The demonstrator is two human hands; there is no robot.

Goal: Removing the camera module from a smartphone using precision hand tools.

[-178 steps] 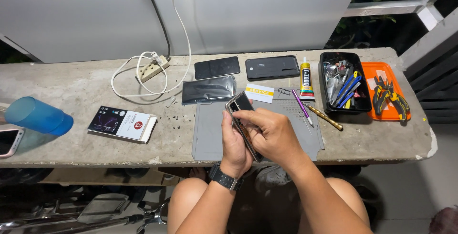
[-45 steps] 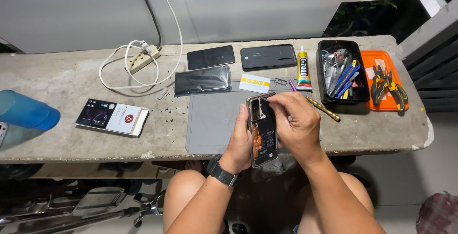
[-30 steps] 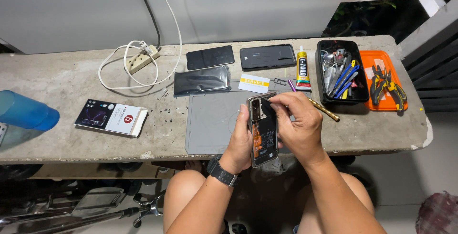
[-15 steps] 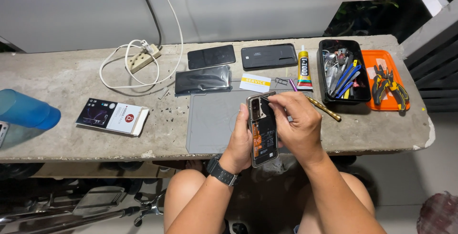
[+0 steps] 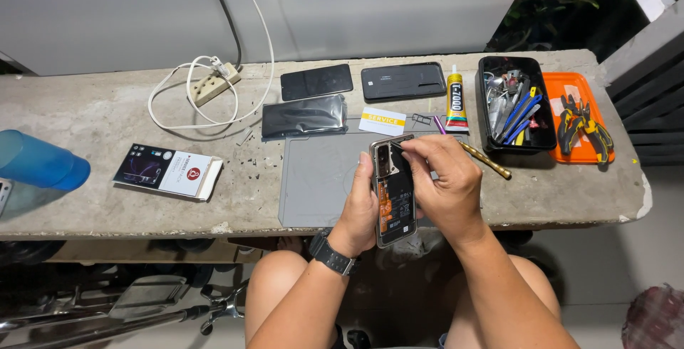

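Note:
I hold an opened phone (image 5: 394,194) upright over the front edge of a grey work mat (image 5: 317,178); its back is off and an orange part and dark boards show. My left hand (image 5: 360,214) grips the phone's left side from behind. My right hand (image 5: 445,186) rests on its right side, with fingertips pinched at the top near the camera area. Whether a small tool sits between those fingers is too small to tell.
On the concrete bench lie two dark phones (image 5: 316,81) (image 5: 403,81), a black screen panel (image 5: 303,116), a card (image 5: 382,120), a glue tube (image 5: 456,100), a black tool tray (image 5: 514,101), an orange tray with pliers (image 5: 583,117), a boxed part (image 5: 168,172), a power strip (image 5: 211,85), a blue cup (image 5: 39,164).
Earlier the phone was held edge-on over the mat; it now faces me with its insides showing. In the last second the hands barely move.

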